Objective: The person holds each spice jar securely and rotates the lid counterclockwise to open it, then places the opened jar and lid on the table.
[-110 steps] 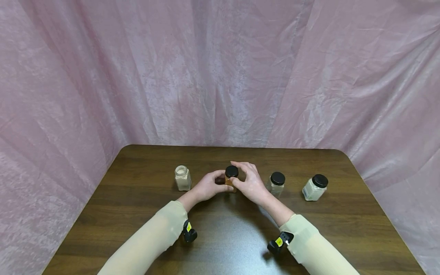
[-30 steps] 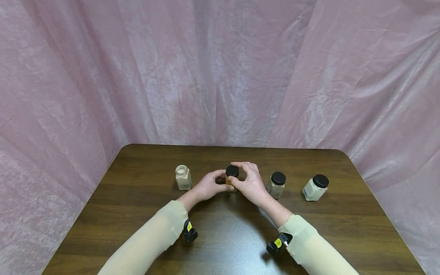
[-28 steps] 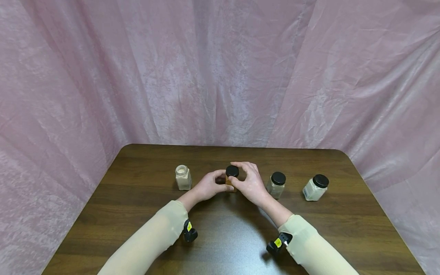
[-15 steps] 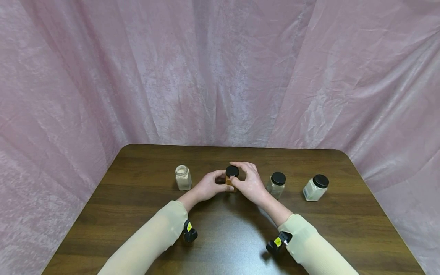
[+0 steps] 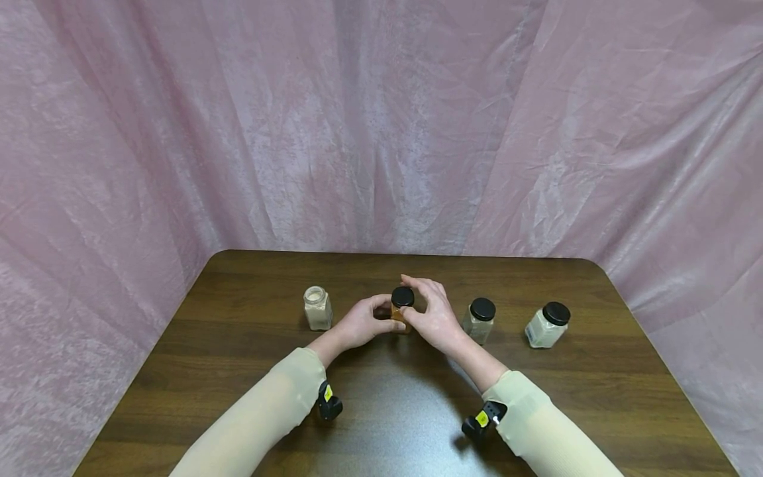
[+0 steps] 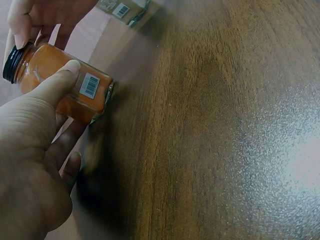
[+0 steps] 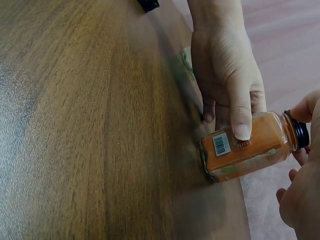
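Note:
In the head view a spice jar [image 5: 397,315] of orange powder stands upright between both hands, capped with a black lid [image 5: 402,296]. My left hand [image 5: 360,323] grips its body, thumb on the near side beside a barcode label [image 6: 89,85], seen in the left wrist view. From the right, my right hand [image 5: 438,321] holds the lid, thumb against its near side and index finger spread near the far edge. The right wrist view shows the jar [image 7: 265,137] close over the table edge, its black lid [image 7: 296,131] between the right thumb and fingers.
An uncapped jar [image 5: 318,311] of pale powder stands left of the hands. Two more pale jars with black lids, one nearer [image 5: 479,327] and one farther right [image 5: 544,331], stand on the brown wooden table [image 5: 381,430]. A pink curtain [image 5: 381,132] hangs behind.
The right index finger has lifted slightly outward from the far side of the lid. The left hand and the orange spice jar stay in place.

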`<state>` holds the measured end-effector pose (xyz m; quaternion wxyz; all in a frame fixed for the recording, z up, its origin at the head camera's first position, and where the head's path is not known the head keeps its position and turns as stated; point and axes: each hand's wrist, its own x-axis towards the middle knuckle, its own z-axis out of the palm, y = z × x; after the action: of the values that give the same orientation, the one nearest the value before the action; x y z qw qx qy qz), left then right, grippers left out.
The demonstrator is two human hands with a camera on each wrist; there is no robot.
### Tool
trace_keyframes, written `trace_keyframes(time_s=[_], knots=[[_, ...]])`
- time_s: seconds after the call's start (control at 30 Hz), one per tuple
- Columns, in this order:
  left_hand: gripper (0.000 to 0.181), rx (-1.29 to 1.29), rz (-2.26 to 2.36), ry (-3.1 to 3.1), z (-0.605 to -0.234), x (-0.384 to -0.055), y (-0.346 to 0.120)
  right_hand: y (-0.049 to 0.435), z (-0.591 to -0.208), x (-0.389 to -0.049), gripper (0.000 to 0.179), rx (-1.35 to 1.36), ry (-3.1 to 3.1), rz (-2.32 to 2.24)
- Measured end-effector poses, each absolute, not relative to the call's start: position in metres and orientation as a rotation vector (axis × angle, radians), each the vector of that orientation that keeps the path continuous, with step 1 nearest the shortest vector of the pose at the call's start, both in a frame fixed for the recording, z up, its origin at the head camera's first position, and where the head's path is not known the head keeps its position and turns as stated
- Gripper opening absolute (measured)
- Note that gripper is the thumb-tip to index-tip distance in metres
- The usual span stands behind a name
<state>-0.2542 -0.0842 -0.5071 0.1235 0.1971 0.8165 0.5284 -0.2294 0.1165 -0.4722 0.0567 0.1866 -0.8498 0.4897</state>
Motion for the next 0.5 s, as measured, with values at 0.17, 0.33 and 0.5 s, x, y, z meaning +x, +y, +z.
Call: trace_keyframes(time_s=[0.17,0.33,0.5], knots=[[0.047,0.578,1.532,2.393,-0.5077,-0.2549,-0.0845,0.1168,-0.4719,-0.2294,0.061,0.580,-2.553,1.475],[0.048,0.580,1.531,2.396,-0.5083,-0.2548,-0.0846,0.1174,-0.4707,-0.2281,0.063,0.578,-2.554,1.471],[0.048,0.585,1.527,2.401,-0.5080,-0.2543,-0.0846,0.1179,-0.4704,-0.2270,0.064,0.563,-2.568,1.441]])
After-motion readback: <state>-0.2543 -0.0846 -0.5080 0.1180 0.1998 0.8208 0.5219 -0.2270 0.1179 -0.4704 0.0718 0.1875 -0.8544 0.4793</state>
